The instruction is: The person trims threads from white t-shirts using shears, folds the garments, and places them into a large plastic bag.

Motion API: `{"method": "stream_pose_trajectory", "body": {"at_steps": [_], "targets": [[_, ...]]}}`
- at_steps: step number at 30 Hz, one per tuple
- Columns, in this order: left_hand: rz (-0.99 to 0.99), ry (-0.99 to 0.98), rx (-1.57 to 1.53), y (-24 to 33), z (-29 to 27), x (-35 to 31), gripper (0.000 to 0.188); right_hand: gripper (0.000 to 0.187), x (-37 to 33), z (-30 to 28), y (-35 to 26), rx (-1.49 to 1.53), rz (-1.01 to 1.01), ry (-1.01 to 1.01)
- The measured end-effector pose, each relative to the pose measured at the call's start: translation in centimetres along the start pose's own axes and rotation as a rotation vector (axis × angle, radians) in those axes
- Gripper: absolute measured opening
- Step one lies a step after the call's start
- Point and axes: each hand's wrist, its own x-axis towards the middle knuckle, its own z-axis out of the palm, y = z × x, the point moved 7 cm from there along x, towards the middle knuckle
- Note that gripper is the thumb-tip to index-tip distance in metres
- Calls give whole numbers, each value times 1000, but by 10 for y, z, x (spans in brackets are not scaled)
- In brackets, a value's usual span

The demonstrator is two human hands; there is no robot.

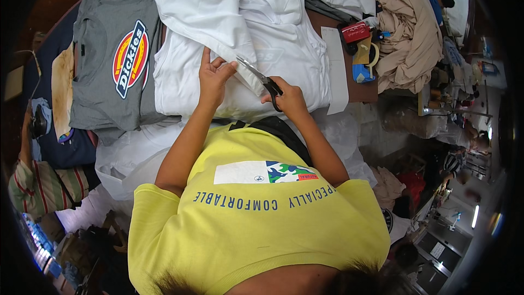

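My right hand (289, 100) grips black-handled scissors (266, 80) by the finger loops. Their metal blades point up and left, against the edge of a white garment (204, 5). At that edge, close to the blade tips, the thumb and fingers of my left hand (213, 79) pinch the cloth, the index finger pointing upward. Whether the blades are cutting through anything cannot be made out. Underneath lies a stack of white sleeveless garments (185, 84), spread over the table in front of me.
Grey shirts (98, 71) with a bright printed emblem lie on the left. To the right are a white paper strip (334, 76), a red box (356, 31), a tape roll (374, 54) and heaped beige cloth (409, 33). A co-worker in a striped shirt (41, 188) is at far left.
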Motion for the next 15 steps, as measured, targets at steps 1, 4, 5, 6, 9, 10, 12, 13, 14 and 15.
{"method": "stream_pose_trajectory", "body": {"at_steps": [1, 4, 5, 6, 9, 10, 12, 13, 14, 15], "targets": [[11, -11, -1, 0, -1, 1, 83, 67, 1, -1, -3, -17, -6, 17], [34, -42, -2, -3, -5, 3, 83, 68, 6, -7, -21, -83, -20, 29], [36, -51, -1, -4, -5, 3, 84, 68, 8, -8, -27, -107, -23, 27], [38, -60, 1, -4, -5, 4, 84, 69, 11, -7, -29, -101, -31, 24], [36, -54, -1, -3, -3, 3, 88, 71, 16, -6, -32, -96, -31, 3], [39, -54, -1, -2, -3, 3, 88, 69, 17, -6, -34, -100, -17, -13], [45, -53, 0, -1, -1, 3, 89, 67, 17, -4, -31, -77, -4, -12], [36, -51, -2, -1, -1, 3, 88, 66, 16, -2, -25, -52, -4, 5], [26, -48, -4, -2, -1, 3, 86, 65, 14, 0, -19, -26, -3, 22], [17, -45, -6, -2, -1, 3, 84, 64, 12, 0, -15, -8, 2, 24]]}}
